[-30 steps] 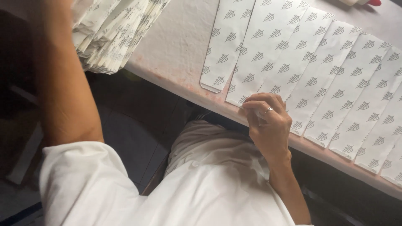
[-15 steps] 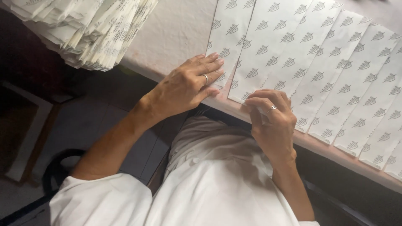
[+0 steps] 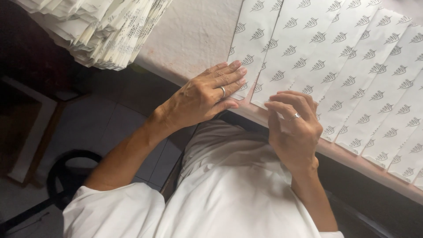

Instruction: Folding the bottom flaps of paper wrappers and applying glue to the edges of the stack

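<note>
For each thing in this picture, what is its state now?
left hand: open, fingers flat on the leftmost sheet's near end
right hand: fingers curled at the next sheet's near edge
patterned paper sheets: flat, overlapping in a row
paper stack: piled, edges uneven
table: bearing sheets and stack

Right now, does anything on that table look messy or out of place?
Mostly tidy: the printed paper strips lie fanned in even overlaps. Only the paper stack at the table corner looks ragged, its edges splayed and overhanging the edge.
</note>
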